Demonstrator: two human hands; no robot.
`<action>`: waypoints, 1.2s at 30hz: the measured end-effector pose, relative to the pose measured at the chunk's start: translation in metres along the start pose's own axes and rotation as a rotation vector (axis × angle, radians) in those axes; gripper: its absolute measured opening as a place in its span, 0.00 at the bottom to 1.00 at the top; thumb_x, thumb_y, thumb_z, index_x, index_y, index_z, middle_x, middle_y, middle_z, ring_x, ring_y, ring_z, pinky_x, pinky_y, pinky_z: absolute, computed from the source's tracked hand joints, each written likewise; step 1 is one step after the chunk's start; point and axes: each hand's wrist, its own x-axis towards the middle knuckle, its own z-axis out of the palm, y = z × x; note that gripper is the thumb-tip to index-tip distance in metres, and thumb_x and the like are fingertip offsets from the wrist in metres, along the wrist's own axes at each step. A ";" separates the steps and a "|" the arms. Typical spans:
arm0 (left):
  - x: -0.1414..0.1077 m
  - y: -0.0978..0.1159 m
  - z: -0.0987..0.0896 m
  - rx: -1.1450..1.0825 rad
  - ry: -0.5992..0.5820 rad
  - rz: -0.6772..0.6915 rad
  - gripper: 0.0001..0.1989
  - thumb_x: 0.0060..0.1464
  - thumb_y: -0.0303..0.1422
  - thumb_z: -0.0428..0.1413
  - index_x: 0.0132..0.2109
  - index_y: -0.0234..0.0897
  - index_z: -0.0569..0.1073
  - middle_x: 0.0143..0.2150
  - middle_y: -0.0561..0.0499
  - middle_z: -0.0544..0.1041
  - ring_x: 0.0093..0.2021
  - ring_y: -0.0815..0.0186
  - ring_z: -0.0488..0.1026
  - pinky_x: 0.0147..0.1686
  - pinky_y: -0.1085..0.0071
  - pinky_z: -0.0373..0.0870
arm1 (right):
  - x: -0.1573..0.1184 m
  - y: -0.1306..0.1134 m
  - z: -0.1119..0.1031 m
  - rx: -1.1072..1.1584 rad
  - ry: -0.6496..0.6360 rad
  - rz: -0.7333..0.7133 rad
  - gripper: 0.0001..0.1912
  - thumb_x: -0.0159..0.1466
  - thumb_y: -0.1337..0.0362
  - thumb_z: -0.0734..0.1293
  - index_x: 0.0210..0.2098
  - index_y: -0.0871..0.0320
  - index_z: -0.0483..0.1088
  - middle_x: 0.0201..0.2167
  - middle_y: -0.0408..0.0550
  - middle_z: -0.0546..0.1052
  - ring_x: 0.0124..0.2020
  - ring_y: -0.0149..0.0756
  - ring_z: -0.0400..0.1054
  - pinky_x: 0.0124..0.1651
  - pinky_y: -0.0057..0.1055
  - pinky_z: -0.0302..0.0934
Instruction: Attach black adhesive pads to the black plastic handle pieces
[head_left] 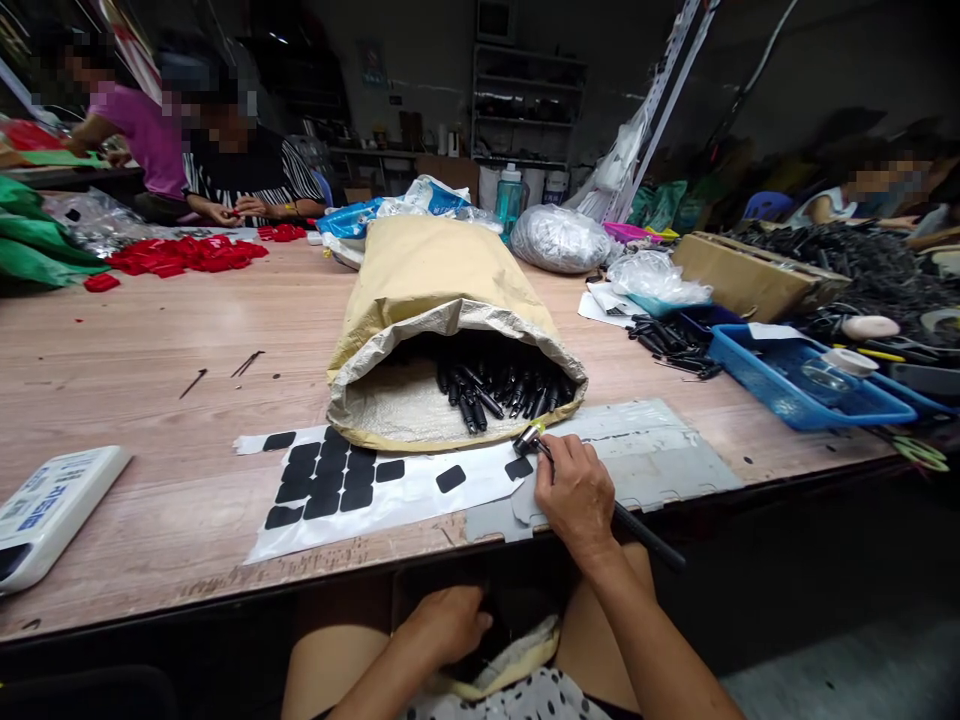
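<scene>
My right hand (pixel 574 490) is closed around a small hammer at the table's front edge. The metal hammer head (pixel 528 438) rests by the mouth of a tan woven sack (pixel 442 265), and its black handle (pixel 649 538) sticks out past my wrist. Inside the sack lie several black pen-like parts (pixel 502 385). Below the table, my left hand (pixel 454 622) is curled over my lap, above the pale rim of another bag (pixel 525 655); what its fingers hold is hidden in shadow. A white sheet with black rounded square stickers (pixel 322 480) lies left of the hammer.
A grey board (pixel 660 450) lies along the table edge. At right stand a blue tray (pixel 817 390), a cardboard box (pixel 757 275) and a heap of black parts. A white box (pixel 60 510) is at left. Red pieces (pixel 187 253) lie near a seated co-worker.
</scene>
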 end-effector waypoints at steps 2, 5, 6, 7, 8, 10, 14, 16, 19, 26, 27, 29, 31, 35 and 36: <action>-0.020 0.019 -0.029 -0.015 -0.064 0.161 0.17 0.54 0.38 0.58 0.49 0.44 0.80 0.43 0.47 0.83 0.44 0.54 0.79 0.42 0.65 0.71 | 0.000 0.000 0.000 -0.004 0.003 -0.002 0.12 0.66 0.66 0.64 0.49 0.55 0.72 0.40 0.48 0.73 0.42 0.41 0.62 0.43 0.35 0.52; -0.032 0.043 -0.083 -0.249 -0.060 0.427 0.13 0.58 0.41 0.56 0.45 0.42 0.80 0.35 0.53 0.81 0.34 0.64 0.75 0.34 0.73 0.68 | 0.000 0.000 0.000 -0.002 0.012 -0.008 0.12 0.66 0.66 0.64 0.49 0.55 0.72 0.39 0.49 0.73 0.42 0.41 0.62 0.43 0.35 0.53; -0.029 0.048 -0.100 -0.315 0.044 0.440 0.13 0.60 0.41 0.54 0.42 0.40 0.79 0.33 0.53 0.80 0.33 0.66 0.74 0.33 0.73 0.66 | 0.000 0.000 0.000 0.002 0.015 -0.010 0.12 0.66 0.66 0.64 0.49 0.55 0.72 0.39 0.49 0.73 0.41 0.40 0.62 0.43 0.35 0.53; -0.021 0.050 -0.115 -0.348 0.207 0.406 0.13 0.61 0.41 0.52 0.39 0.39 0.78 0.31 0.53 0.78 0.32 0.66 0.73 0.32 0.73 0.65 | 0.000 0.000 0.000 0.006 0.018 -0.012 0.12 0.66 0.66 0.64 0.49 0.55 0.72 0.39 0.49 0.73 0.41 0.40 0.62 0.42 0.35 0.53; -0.010 0.050 -0.129 -0.341 0.406 0.330 0.14 0.61 0.41 0.51 0.36 0.38 0.77 0.30 0.53 0.77 0.31 0.66 0.72 0.31 0.73 0.64 | 0.001 0.000 0.000 0.010 0.020 -0.012 0.12 0.66 0.67 0.64 0.49 0.55 0.72 0.39 0.48 0.73 0.41 0.40 0.62 0.42 0.35 0.53; 0.017 0.046 -0.151 -0.246 0.758 0.116 0.13 0.60 0.40 0.51 0.33 0.39 0.75 0.28 0.52 0.76 0.30 0.65 0.71 0.31 0.70 0.61 | 0.001 0.000 0.000 0.017 0.022 -0.007 0.12 0.66 0.67 0.64 0.49 0.55 0.72 0.39 0.48 0.73 0.42 0.40 0.62 0.43 0.35 0.53; 0.061 0.038 -0.171 -0.084 0.894 -0.206 0.11 0.55 0.41 0.53 0.31 0.40 0.74 0.31 0.47 0.78 0.34 0.58 0.73 0.32 0.67 0.60 | 0.001 0.000 0.000 0.020 0.019 0.001 0.12 0.66 0.66 0.64 0.49 0.54 0.72 0.39 0.48 0.73 0.42 0.40 0.62 0.43 0.35 0.53; 0.069 0.039 -0.173 -0.047 0.828 -0.282 0.11 0.53 0.43 0.54 0.31 0.41 0.74 0.34 0.45 0.79 0.36 0.55 0.74 0.31 0.66 0.60 | 0.001 -0.001 0.000 0.020 0.016 0.003 0.12 0.66 0.66 0.64 0.49 0.54 0.72 0.39 0.47 0.73 0.41 0.39 0.62 0.43 0.35 0.53; 0.063 0.042 -0.172 0.026 0.772 -0.305 0.08 0.50 0.40 0.55 0.32 0.41 0.74 0.36 0.44 0.80 0.38 0.52 0.75 0.31 0.65 0.60 | 0.001 -0.001 -0.001 0.023 0.011 0.006 0.12 0.66 0.66 0.65 0.49 0.54 0.72 0.39 0.47 0.73 0.41 0.39 0.62 0.44 0.35 0.53; 0.025 0.029 -0.154 -0.018 0.801 0.049 0.06 0.50 0.34 0.57 0.37 0.42 0.75 0.35 0.52 0.79 0.35 0.61 0.74 0.34 0.68 0.63 | 0.001 -0.001 -0.001 0.029 0.010 0.009 0.12 0.66 0.66 0.65 0.49 0.54 0.72 0.39 0.47 0.73 0.42 0.39 0.62 0.44 0.35 0.53; 0.022 0.025 -0.149 -0.039 0.768 0.141 0.06 0.50 0.33 0.58 0.37 0.42 0.76 0.36 0.52 0.79 0.36 0.62 0.73 0.35 0.69 0.63 | 0.000 -0.001 -0.001 0.030 0.013 0.008 0.12 0.66 0.66 0.65 0.49 0.54 0.72 0.39 0.47 0.73 0.42 0.39 0.62 0.44 0.35 0.53; 0.020 0.018 -0.139 -0.058 0.710 0.275 0.08 0.50 0.32 0.59 0.39 0.41 0.77 0.37 0.52 0.79 0.37 0.63 0.73 0.37 0.69 0.65 | 0.000 -0.001 -0.001 0.033 0.020 0.010 0.12 0.66 0.66 0.65 0.49 0.54 0.72 0.39 0.47 0.73 0.42 0.39 0.62 0.44 0.35 0.53; 0.022 0.012 -0.129 -0.066 0.711 0.346 0.08 0.51 0.32 0.60 0.40 0.40 0.78 0.38 0.51 0.78 0.39 0.62 0.72 0.39 0.69 0.65 | -0.001 0.000 0.000 0.038 0.021 0.010 0.12 0.66 0.66 0.64 0.49 0.54 0.72 0.40 0.47 0.73 0.42 0.39 0.63 0.44 0.34 0.54; 0.026 0.004 -0.121 -0.091 0.755 0.412 0.07 0.54 0.33 0.61 0.41 0.39 0.79 0.38 0.50 0.76 0.41 0.61 0.71 0.44 0.66 0.65 | 0.001 0.005 0.000 0.073 0.000 -0.003 0.12 0.67 0.67 0.63 0.49 0.54 0.73 0.39 0.48 0.74 0.42 0.39 0.65 0.45 0.34 0.56; 0.026 0.003 -0.121 -0.093 0.754 0.417 0.07 0.53 0.34 0.61 0.41 0.39 0.79 0.37 0.50 0.76 0.41 0.61 0.71 0.44 0.66 0.65 | 0.002 0.007 0.000 0.101 -0.007 -0.006 0.12 0.67 0.67 0.63 0.49 0.55 0.73 0.39 0.48 0.75 0.42 0.39 0.65 0.45 0.34 0.57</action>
